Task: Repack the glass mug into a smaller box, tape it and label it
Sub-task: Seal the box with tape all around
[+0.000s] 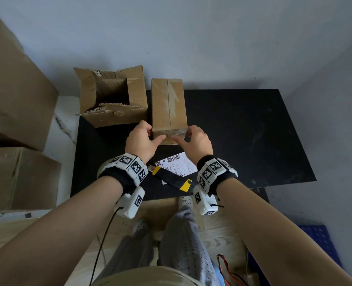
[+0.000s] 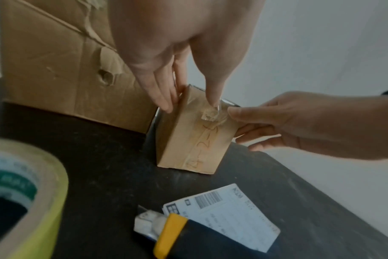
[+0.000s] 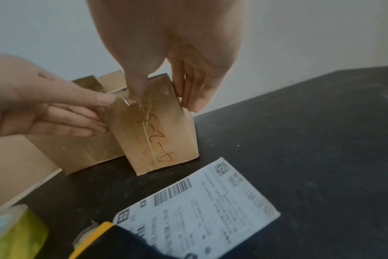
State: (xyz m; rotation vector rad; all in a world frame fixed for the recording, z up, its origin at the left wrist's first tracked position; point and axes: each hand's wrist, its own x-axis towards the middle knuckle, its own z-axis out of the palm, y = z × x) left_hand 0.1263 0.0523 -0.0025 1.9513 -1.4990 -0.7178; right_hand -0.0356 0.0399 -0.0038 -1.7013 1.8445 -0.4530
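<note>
Both the left hand (image 1: 143,139) and right hand (image 1: 195,141) pinch the small taped box (image 1: 169,104) standing on the worktop (image 1: 253,131); light, stiff card, probably fragile inside, best held by its side walls.

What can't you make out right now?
- Glass mug: not visible; small taped box is closed in every view.
- Open box interior: dark in head view.
- Shipping label text: too blurred.
- Tape roll: cut off by left wrist frame edge.
</note>
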